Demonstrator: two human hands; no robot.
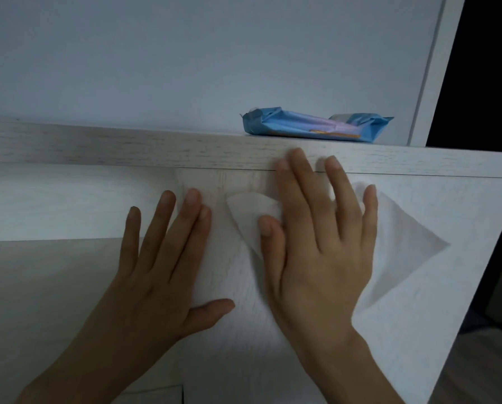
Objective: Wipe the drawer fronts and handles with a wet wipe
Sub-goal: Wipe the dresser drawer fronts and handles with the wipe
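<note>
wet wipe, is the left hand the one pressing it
No, the wet wipe lies under the right hand, flat against the drawer front; the left hand touches bare wood.

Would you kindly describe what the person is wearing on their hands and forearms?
Nothing is worn: the left hand and the right hand are bare, without gloves, rings or a watch. The nails look short and unpainted. No sleeves are in view.

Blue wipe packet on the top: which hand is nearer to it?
Right. The right hand presses the wet wipe, its fingers just below the blue packet; the left hand lies flat, lower and further left.
</note>
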